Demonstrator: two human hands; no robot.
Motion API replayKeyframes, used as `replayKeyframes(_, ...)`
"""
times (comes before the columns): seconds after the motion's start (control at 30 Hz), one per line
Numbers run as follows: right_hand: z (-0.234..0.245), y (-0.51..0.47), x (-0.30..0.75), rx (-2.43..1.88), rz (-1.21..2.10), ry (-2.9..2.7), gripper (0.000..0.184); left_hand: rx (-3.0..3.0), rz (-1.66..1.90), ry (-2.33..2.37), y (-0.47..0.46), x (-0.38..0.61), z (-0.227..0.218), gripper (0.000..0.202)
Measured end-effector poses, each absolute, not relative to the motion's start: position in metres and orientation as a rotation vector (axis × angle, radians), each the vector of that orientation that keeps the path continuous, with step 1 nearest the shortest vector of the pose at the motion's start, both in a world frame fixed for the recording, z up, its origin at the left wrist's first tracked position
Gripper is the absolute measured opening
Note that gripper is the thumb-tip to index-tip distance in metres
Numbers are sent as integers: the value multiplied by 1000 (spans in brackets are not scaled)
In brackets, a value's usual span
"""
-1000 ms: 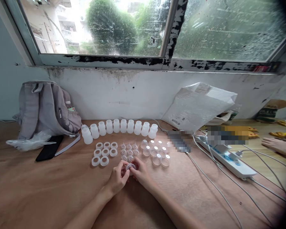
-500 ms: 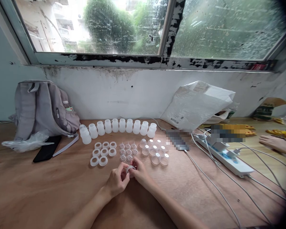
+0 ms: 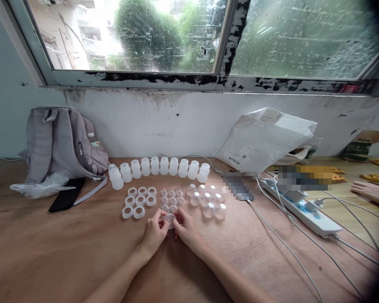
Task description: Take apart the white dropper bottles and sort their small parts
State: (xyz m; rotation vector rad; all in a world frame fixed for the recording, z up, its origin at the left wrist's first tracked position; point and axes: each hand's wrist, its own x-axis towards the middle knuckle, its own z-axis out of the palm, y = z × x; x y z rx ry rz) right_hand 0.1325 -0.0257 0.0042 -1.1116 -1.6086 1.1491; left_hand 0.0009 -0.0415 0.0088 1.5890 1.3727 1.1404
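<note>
Between both hands I hold a translucent white bottle ring (image 3: 169,220), its round face turned up toward me; a clear piece seems to fill its middle, perhaps a nipple. My left hand (image 3: 155,230) pinches its left side between thumb and fingers. On the right side, my right hand (image 3: 185,227) grips it the same way. Just beyond my fingertips stand several clear silicone nipples (image 3: 171,200). Several loose white rings (image 3: 139,211) lie to the left of them. To the right are several clear domed caps (image 3: 208,211). Frosted baby bottles (image 3: 164,166) form a curved row behind.
A grey backpack (image 3: 61,143), a plastic bag (image 3: 44,186) and a black phone-like slab (image 3: 65,198) sit at left. A white plastic mailer bag (image 3: 265,139) leans on the wall. A power strip (image 3: 316,221) with cables lies right. Another person's hand (image 3: 371,192) rests at far right.
The ring has tilted so that its round face now points up toward me, and my fingers have shifted to its two sides. The view has swung slightly left.
</note>
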Motion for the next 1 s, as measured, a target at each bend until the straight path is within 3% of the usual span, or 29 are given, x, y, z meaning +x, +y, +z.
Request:
replayKeyframes(0.17,9,-26,135,-1108,917,-1672,13,1600,1144,1338,-46,4,8,11)
replayKeyframes(0.27,18,-27,139,-1057,1079,-1673,10,1492,1177,1272,-44,4,8,18)
replayKeyframes(0.4,25,-28,141,-996,1336,-1571,23,1171,1185,1118,-38,2,12,30)
replayKeyframes(0.67,19,-27,139,-1040,1060,-1749,25,998,1042,959,-36,-1,12,40)
replayKeyframes(0.83,21,-28,139,-1040,901,-1828,25,1221,1082,1062,-38,-2,13,39)
replayKeyframes(1.0,19,-29,139,-1025,1006,-1906,32,1474,1113,1204,-40,-6,19,37)
